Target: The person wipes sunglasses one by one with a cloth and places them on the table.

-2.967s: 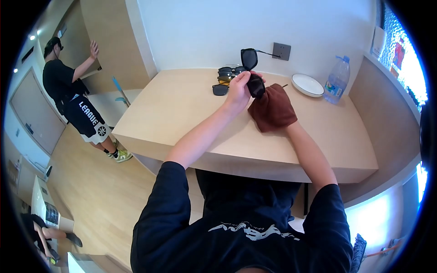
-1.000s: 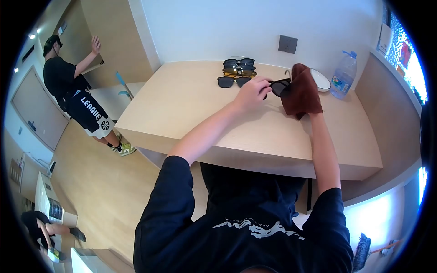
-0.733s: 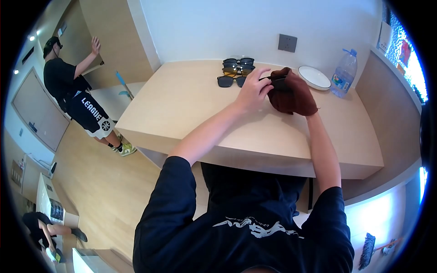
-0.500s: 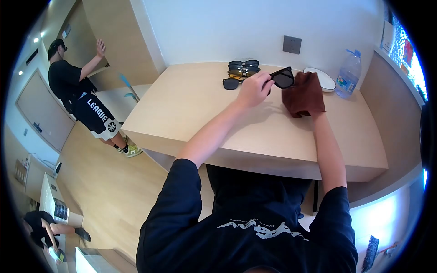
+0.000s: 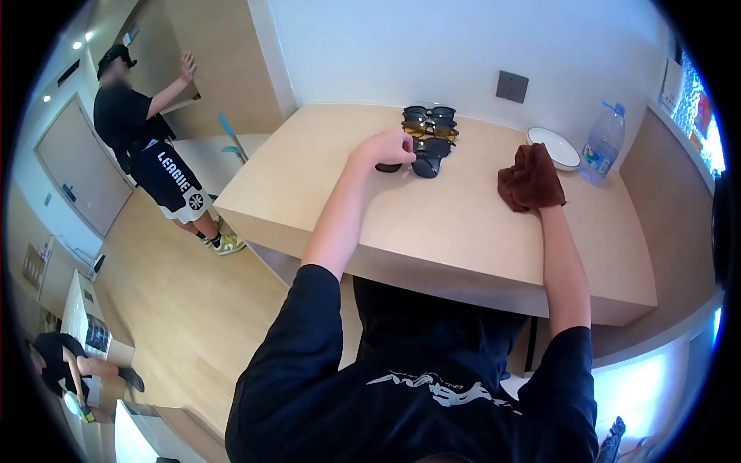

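Observation:
My left hand (image 5: pixel 386 149) pinches a pair of dark sunglasses (image 5: pixel 427 164) at the near end of a row of glasses. Behind them on the wooden desk (image 5: pixel 455 216) lie several more pairs (image 5: pixel 430 125), some dark and one with yellowish lenses. My right hand (image 5: pixel 532 181) is wrapped in a brown cloth (image 5: pixel 531 179) over the desk's right part, and its fingers are hidden under the fabric. Just behind the cloth sits a white plate (image 5: pixel 567 154) with a dark rim.
A clear plastic bottle (image 5: pixel 603 145) stands right of the plate, near the side panel (image 5: pixel 664 201). A wall socket (image 5: pixel 512 86) is above the desk. On the left, a person (image 5: pixel 147 139) stands by a cabinet; another person (image 5: pixel 73 366) sits at the lower left.
My left hand has moved left with the sunglasses, from beside the cloth to the near end of the row, and lowered them. The cloth has come away from the sunglasses. The view has shifted slightly.

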`<act>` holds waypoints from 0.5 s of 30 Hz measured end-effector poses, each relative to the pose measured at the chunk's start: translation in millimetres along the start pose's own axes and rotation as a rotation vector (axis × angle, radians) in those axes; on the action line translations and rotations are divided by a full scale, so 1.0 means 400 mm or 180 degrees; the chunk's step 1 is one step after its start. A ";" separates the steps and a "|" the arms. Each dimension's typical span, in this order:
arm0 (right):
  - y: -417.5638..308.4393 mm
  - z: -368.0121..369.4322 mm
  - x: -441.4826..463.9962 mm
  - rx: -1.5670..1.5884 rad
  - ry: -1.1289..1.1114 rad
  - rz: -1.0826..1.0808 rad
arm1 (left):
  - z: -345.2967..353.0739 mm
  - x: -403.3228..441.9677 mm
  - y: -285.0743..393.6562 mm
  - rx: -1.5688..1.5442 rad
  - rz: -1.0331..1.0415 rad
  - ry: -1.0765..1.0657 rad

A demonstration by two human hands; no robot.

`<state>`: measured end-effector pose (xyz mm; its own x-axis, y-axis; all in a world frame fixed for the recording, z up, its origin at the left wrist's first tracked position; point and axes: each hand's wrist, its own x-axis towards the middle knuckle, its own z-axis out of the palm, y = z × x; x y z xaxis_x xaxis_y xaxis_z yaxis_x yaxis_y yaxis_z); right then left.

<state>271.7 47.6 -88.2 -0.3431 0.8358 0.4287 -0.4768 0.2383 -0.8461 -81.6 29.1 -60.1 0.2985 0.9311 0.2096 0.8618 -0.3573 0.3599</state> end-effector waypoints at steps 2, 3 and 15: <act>0.021 -0.017 0.017 -0.0133 0.0011 -0.0190 | 0.010 0.004 -0.009 0.0004 0.0066 0.0038; 0.017 -0.008 0.007 -0.0393 0.0028 -0.0439 | 0.016 0.003 -0.008 -0.0006 0.0059 0.0063; -0.031 0.009 -0.007 0.0861 -0.0332 0.0667 | 0.057 0.052 0.005 -0.0105 0.0294 0.0553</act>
<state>275.6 40.4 -78.0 -0.5302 0.7944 0.2964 -0.5794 -0.0843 -0.8107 -64.5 49.4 -76.0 0.2979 0.8687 0.3958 0.8193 -0.4454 0.3610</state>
